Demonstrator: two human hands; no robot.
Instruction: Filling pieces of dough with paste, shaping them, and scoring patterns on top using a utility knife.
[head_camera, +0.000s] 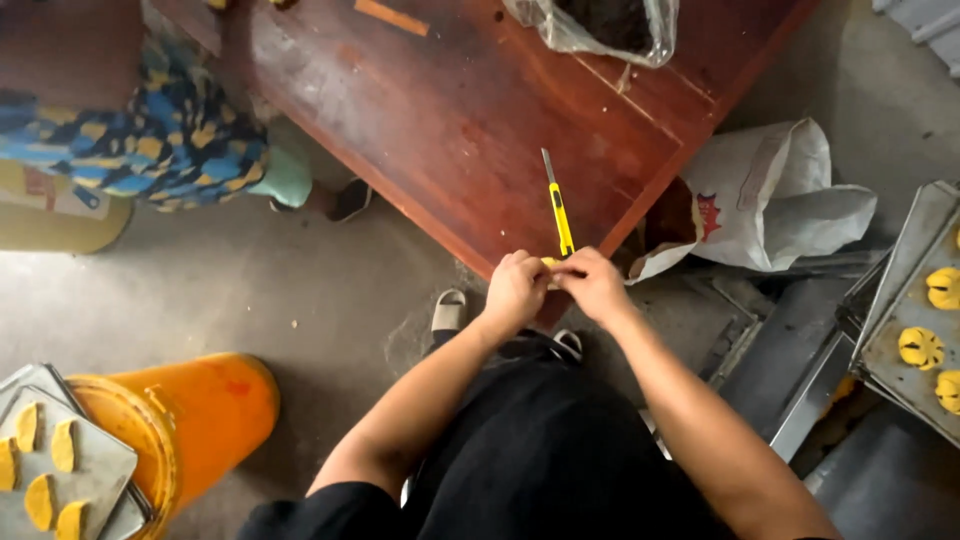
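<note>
At the tabletop (440, 120) corner, my left grip (515, 290) and right grip (592, 283) closed together on the yellow utility knife (558, 212); a crumpled white sack (770, 195) with a red mark lay just right.

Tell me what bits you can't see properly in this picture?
- Head view: the small yellow piece between the left hand and right hand is mostly covered by fingers, so its shape and each grip are unclear.
- The clear bag is cut off by the top edge.
- The trays of yellow pieces run off the right edge.
- The person in patterned clothes is only partly in frame.
</note>
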